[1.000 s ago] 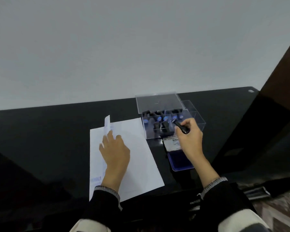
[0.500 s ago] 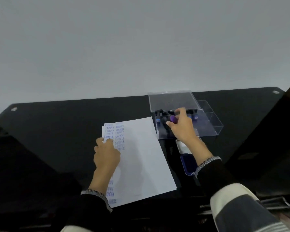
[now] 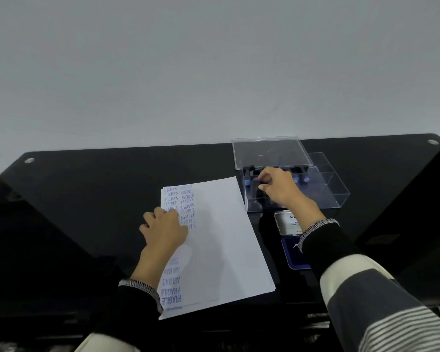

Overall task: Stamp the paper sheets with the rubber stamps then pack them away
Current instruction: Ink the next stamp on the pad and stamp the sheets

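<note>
The black glass counter (image 3: 92, 189) carries everything, with a plain pale wall behind it. On it lies the stack of paper sheets (image 3: 226, 237), set at a slant just left of the clear plastic box (image 3: 325, 189), probably so the stamping hand can swing from ink to page without reaching. Blue stamp marks (SAMPLE, AMENDED, AIR MAIL, FRAGILE) run down the stack's left margin. The left hand (image 3: 163, 229) rests on that margin with curled fingers pressing down, seemingly to keep the loose sheets from sliding; it holds nothing.

The box stands open, its lid (image 3: 269, 151) tilted up at the back, so the compartments are reachable from the front. The right hand (image 3: 277, 189) reaches in, its grip pinched on a dark rubber stamp (image 3: 261, 187) among the other stamps (image 3: 302, 177) standing in a row; whether it is lifting or seating the stamp I cannot tell.

Just below the box, the open ink pad (image 3: 294, 257) and its lid (image 3: 287, 222) lie under the right forearm, where a sleeve could brush the wet ink.
</note>
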Action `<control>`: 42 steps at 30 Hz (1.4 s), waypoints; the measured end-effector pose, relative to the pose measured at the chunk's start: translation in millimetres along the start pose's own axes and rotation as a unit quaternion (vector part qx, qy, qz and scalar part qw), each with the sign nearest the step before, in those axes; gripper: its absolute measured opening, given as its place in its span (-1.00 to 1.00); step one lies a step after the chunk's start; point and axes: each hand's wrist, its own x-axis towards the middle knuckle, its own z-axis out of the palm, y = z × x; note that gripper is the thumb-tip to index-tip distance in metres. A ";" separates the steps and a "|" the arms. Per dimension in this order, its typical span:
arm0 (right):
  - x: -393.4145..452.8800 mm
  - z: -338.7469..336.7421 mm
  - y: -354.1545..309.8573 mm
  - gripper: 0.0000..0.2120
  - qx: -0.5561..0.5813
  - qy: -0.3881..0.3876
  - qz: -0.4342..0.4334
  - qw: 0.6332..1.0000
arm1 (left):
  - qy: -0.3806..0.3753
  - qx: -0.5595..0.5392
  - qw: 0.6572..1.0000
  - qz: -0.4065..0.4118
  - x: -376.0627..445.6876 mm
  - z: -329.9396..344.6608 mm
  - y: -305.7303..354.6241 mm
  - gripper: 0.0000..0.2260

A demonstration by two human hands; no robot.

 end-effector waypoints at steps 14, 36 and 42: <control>2.2 11.4 -0.6 -0.88 -0.075 0.043 0.029 0.996 | 0.194 -0.135 0.957 0.170 8.5 48.2 4.0 -0.84; 63.1 35.4 -39.7 -0.68 -0.104 0.106 0.195 0.969 | 0.237 -0.155 0.941 0.184 14.4 55.7 3.3 -0.91; 17.0 15.1 -48.7 -0.90 0.207 0.198 0.073 0.955 | 0.241 -0.120 0.940 0.211 13.0 53.0 4.5 -0.94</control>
